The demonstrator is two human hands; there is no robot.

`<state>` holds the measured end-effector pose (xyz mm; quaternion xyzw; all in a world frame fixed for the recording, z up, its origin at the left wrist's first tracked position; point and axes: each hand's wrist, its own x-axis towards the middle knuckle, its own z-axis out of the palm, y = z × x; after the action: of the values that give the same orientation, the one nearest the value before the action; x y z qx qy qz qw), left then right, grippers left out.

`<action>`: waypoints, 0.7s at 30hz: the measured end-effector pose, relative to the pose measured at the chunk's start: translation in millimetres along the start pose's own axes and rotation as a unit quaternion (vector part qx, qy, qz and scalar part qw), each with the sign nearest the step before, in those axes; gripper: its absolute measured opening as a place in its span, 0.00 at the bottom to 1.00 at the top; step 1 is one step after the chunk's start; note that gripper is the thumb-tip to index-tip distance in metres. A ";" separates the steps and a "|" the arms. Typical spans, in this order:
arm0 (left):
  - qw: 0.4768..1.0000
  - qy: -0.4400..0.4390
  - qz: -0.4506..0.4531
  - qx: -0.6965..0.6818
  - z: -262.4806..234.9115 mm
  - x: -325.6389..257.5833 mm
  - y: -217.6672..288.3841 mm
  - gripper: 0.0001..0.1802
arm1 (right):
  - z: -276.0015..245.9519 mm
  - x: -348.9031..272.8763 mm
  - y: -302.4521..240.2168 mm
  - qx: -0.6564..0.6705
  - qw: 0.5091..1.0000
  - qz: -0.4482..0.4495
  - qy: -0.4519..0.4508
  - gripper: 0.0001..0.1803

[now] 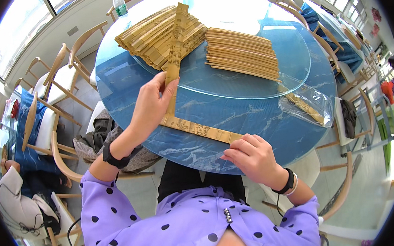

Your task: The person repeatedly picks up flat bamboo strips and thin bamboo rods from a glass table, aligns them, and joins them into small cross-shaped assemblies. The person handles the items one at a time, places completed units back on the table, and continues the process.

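My left hand point(151, 101) pinches a long tan printed paper chopstick sleeve point(176, 55) between thumb and fingers, its far end crossing a pile of similar sleeves point(146, 39). A second chopstick sleeve point(200, 129) lies slantwise near the table's front edge, its left end beside the lower end of the held one. At its right end, my right hand point(252, 158) is closed with curled fingers on the sleeve; the fingertips are partly hidden. To the right of the pile lies a row of bare wooden chopsticks point(241, 50).
The round table has a blue marbled cover point(162, 146) and a raised glass turntable point(293, 53). A clear plastic bag point(309, 105) with tan sleeves lies at the right edge. A water bottle point(119, 4) stands far left. Wooden chairs point(80, 49) surround the table; a bag point(98, 137) rests on one.
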<state>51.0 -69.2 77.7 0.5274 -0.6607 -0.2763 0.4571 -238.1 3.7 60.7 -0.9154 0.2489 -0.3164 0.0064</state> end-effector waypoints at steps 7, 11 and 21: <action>0.822 0.163 0.175 0.517 -90.9 157.6 -69.3 0.14 | -13.5 3.6 50.4 -0.055 0.997 0.049 -0.027 0.09; 0.750 0.124 0.200 0.618 -104.6 209.7 -107.1 0.17 | -16.0 10.3 83.1 -0.087 0.993 0.068 -0.029 0.09; 0.779 0.052 0.166 0.603 -87.8 210.1 -121.8 0.22 | -1.0 31.0 158.6 -0.114 0.983 0.120 -0.078 0.07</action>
<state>178.4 -293.9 77.9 0.5910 -0.7450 0.2859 0.1180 -289.3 -149.3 52.5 -0.8954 0.3901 -0.2108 -0.0408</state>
